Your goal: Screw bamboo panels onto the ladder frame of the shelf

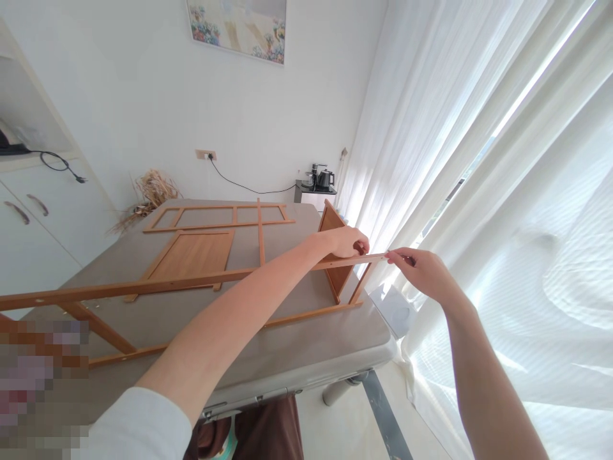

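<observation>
A long wooden rail (191, 282) runs across the view, raised above the table as the top of a wooden frame. At its right end, my right hand (421, 268) is closed, with thumb and fingers pinching the tip. My left hand (342, 243) is closed just above the rail, a little short of that end. Its fingers are curled, and what they hold, if anything, is hidden. Below it a slatless wooden end panel (338, 278) stands tilted between the long rail and a lower rail (311, 315). My left forearm covers part of both rails.
On the grey table (297, 358) lie a flat wooden panel (191, 255) and a ladder-like wooden frame (215, 217). A white curtain (527, 255) hangs close on the right. A black kettle (325, 179) stands on a small cabinet behind. The lower left is pixelated.
</observation>
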{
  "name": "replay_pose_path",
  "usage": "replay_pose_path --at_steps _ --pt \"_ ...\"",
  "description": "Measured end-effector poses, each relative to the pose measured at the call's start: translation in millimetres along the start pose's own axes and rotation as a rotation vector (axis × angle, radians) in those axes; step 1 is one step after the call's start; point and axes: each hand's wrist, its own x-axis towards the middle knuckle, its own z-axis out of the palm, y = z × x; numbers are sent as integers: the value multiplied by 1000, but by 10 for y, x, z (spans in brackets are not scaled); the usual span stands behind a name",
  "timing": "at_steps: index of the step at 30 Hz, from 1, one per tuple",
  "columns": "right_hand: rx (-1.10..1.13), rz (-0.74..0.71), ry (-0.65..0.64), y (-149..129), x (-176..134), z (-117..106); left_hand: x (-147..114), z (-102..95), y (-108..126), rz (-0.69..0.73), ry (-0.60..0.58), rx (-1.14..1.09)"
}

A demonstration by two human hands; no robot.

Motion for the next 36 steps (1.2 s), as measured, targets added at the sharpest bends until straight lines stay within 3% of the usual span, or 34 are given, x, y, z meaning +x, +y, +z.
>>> replay_pose_path --at_steps 5,11,19,29,36 --pt "89 0 43 114 -94 98 35 -7 -45 -29 -43 -28" --pt "221 23 46 78 -182 162 89 10 -130 48 -46 -30" --pt "285 37 91 105 -249 339 216 14 -112 83 -47 95" --pt "446 187 358 34 -316 567 316 8 -37 54 -94 196" --pt "441 209 467 -103 -336 663 384 69 -71 94 -41 187"
